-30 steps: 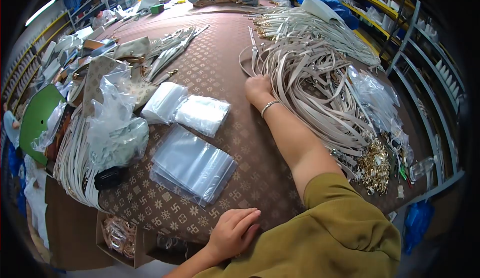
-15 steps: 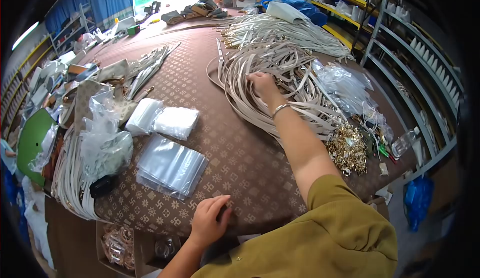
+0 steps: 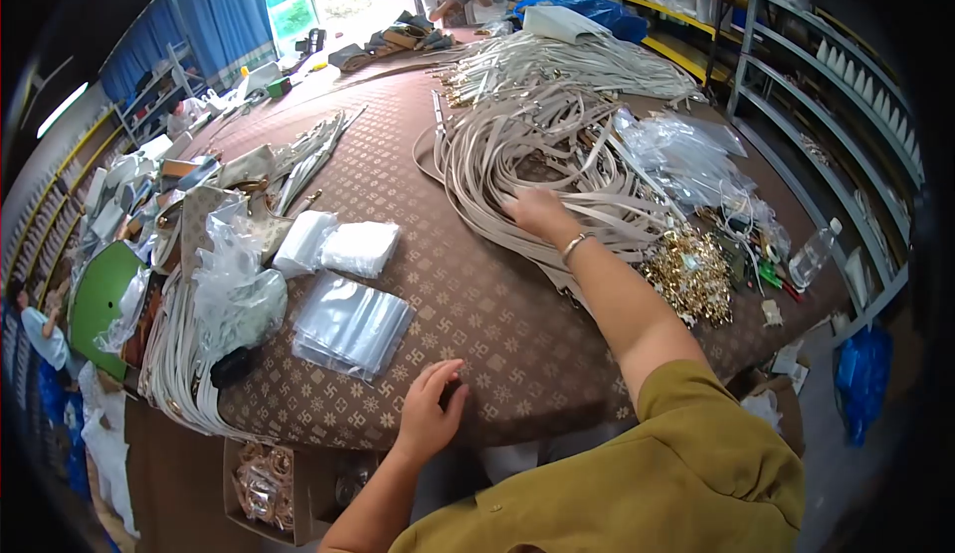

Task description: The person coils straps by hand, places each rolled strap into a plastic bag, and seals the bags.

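My right hand [image 3: 542, 215] reaches into a large tangled pile of beige straps [image 3: 477, 170], fingers bent among them; what its fingertips grip is hidden. Over the front edge of the patterned brown table [image 3: 497, 354], my left hand [image 3: 434, 409] is held with its fingers apart and nothing in it. Flat clear plastic bags [image 3: 353, 326] lie in a stack beyond my left hand, with more folded clear bags [image 3: 360, 248] behind them. A heap of gold metal clasps [image 3: 688, 276] is to the right of my right forearm.
Crumpled plastic [image 3: 681, 155], a clear bottle [image 3: 816, 253] and a red-handled tool lie at the right. Handbags [image 3: 209, 220] and white straps [image 3: 177, 354] crowd the left. Open boxes [image 3: 310, 503] stand below the front edge. People are at the far end and far left.
The view has shifted. My right hand has moved from the pile's left edge over its loops and then nearer to me. My left hand's fingers have spread a little.
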A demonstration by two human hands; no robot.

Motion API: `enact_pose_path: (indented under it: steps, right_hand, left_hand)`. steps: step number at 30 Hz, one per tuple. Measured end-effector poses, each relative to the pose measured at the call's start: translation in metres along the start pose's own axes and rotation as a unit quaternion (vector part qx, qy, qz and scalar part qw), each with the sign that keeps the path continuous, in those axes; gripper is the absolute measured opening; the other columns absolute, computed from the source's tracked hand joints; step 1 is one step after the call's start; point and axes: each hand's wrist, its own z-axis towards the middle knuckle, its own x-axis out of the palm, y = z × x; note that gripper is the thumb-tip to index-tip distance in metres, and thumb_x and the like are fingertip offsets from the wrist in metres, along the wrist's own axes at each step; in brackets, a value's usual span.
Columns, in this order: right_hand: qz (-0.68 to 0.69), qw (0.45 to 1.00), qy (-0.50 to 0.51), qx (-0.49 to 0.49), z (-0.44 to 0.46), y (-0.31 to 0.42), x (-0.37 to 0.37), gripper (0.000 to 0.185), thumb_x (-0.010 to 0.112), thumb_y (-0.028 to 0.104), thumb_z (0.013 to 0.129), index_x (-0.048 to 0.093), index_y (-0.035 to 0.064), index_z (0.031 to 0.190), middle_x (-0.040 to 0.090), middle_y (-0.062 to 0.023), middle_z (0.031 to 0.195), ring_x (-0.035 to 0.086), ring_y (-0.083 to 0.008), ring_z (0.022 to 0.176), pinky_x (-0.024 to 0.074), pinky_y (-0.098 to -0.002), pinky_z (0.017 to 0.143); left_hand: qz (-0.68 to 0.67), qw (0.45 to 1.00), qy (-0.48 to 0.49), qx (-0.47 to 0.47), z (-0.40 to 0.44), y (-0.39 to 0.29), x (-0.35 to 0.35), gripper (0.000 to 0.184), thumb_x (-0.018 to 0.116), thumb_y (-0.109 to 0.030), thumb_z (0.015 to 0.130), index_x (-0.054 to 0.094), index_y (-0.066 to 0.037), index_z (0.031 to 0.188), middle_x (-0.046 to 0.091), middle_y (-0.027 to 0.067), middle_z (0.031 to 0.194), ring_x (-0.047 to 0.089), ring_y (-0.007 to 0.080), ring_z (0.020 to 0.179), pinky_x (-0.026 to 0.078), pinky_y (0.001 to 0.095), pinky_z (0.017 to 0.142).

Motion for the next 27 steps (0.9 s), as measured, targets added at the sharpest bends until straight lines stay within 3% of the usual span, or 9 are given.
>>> enact_pose_path:
  steps: [4, 8, 12, 13, 15, 16, 18, 22, 27]
  right_hand:
    - [0.438, 0.873, -0.028, 0.21, 0.057, 0.035, -0.014, 0.029, 0.052, 0.027, 0.085, 0.061, 0.0005, 0.093, 0.061, -0.0105, 0.075, 0.059, -0.0221, 0.072, 0.0484, -0.0361, 0.07]
    - [0.5, 0.827, -0.11, 0.232, 0.127, 0.025, 0.058, 0.023, 0.051, 0.02, 0.083, 0.06, -0.001, 0.082, 0.055, -0.0062, 0.067, 0.054, -0.0182, 0.06, 0.0477, -0.0329, 0.061]
    - [0.757, 0.624, -0.188, 0.042, 0.084, 0.076, -0.093, 0.024, 0.047, 0.013, 0.08, 0.055, -0.0015, 0.064, 0.054, -0.0079, 0.062, 0.05, -0.0165, 0.055, 0.0403, -0.0309, 0.053]
    - [0.507, 0.821, -0.252, -0.069, 0.073, 0.073, -0.133, 0.024, 0.043, 0.011, 0.081, 0.055, -0.0004, 0.063, 0.054, -0.0087, 0.06, 0.05, -0.0156, 0.056, 0.0397, -0.0294, 0.053]
    - [0.299, 0.9, -0.31, -0.072, 0.004, 0.099, -0.227, 0.027, 0.045, 0.016, 0.088, 0.059, -0.0007, 0.071, 0.053, -0.0067, 0.063, 0.048, -0.0144, 0.057, 0.0404, -0.0285, 0.054]
    - [0.512, 0.794, -0.27, -0.183, 0.007, 0.086, -0.252, 0.03, 0.053, 0.022, 0.086, 0.059, 0.0051, 0.063, 0.056, -0.0033, 0.059, 0.052, -0.0132, 0.054, 0.0399, -0.0297, 0.052]
    - [0.678, 0.687, -0.168, -0.203, -0.045, 0.113, -0.327, 0.031, 0.047, 0.008, 0.092, 0.036, -0.0121, 0.114, 0.05, -0.0132, 0.083, 0.05, -0.0132, 0.062, 0.048, -0.0169, 0.055]
    - [0.643, 0.681, -0.153, -0.315, -0.124, 0.148, -0.38, 0.031, 0.042, 0.007, 0.093, 0.036, -0.018, 0.11, 0.049, -0.0071, 0.066, 0.047, -0.0111, 0.051, 0.0469, -0.0158, 0.05]
    - [0.718, 0.642, -0.057, -0.265, -0.197, 0.138, -0.372, 0.032, 0.042, 0.008, 0.094, 0.035, -0.0176, 0.112, 0.05, -0.0083, 0.069, 0.049, -0.0112, 0.053, 0.0474, -0.016, 0.05]
  left_hand:
    - [0.019, 1.0, 0.002, 0.009, 0.001, 0.005, 0.001, 0.034, 0.062, 0.002, 0.077, 0.055, -0.001, 0.11, 0.058, 0.0121, 0.1, 0.059, 0.0212, 0.084, 0.048, 0.0288, 0.076]
    - [-0.007, 1.0, 0.017, 0.008, -0.002, 0.012, -0.004, 0.035, 0.061, 0.001, 0.078, 0.054, -0.003, 0.112, 0.057, 0.0131, 0.103, 0.058, 0.0209, 0.088, 0.048, 0.0291, 0.076]
    - [-0.127, 0.992, -0.004, -0.009, 0.009, 0.018, -0.013, 0.037, 0.057, 0.001, 0.08, 0.051, -0.001, 0.117, 0.054, 0.0151, 0.112, 0.056, 0.0237, 0.099, 0.045, 0.0323, 0.084]
    - [-0.074, 0.993, -0.038, 0.082, 0.024, 0.012, -0.018, 0.038, 0.055, 0.001, 0.081, 0.049, 0.001, 0.118, 0.052, 0.016, 0.116, 0.053, 0.0256, 0.105, 0.042, 0.0348, 0.089]
    - [0.017, 0.98, -0.066, 0.189, 0.065, -0.011, -0.031, 0.045, 0.049, 0.0, 0.084, 0.037, 0.006, 0.127, 0.041, 0.0196, 0.13, 0.039, 0.0295, 0.122, 0.029, 0.0401, 0.102]
    - [-0.024, 0.978, -0.063, 0.2, 0.087, -0.028, -0.033, 0.06, 0.05, -0.008, 0.086, 0.021, 0.005, 0.136, 0.028, 0.0222, 0.139, 0.029, 0.0322, 0.13, 0.024, 0.0424, 0.106]
    - [0.013, 0.964, -0.108, 0.243, 0.128, -0.082, -0.038, 0.084, 0.061, -0.026, 0.083, 0.006, 0.004, 0.14, 0.016, 0.0238, 0.144, 0.018, 0.0336, 0.135, 0.018, 0.0441, 0.108]
    - [-0.06, 0.956, -0.126, 0.259, 0.153, -0.158, -0.023, 0.093, 0.066, -0.04, 0.079, 0.01, 0.003, 0.14, 0.024, 0.0235, 0.141, 0.027, 0.0306, 0.13, 0.024, 0.0424, 0.106]
    - [-0.357, 0.87, 0.213, 0.267, 0.081, -0.212, -0.003, 0.049, 0.055, -0.024, 0.089, 0.036, 0.001, 0.127, 0.044, 0.0167, 0.114, 0.046, 0.0229, 0.104, 0.039, 0.0345, 0.091]
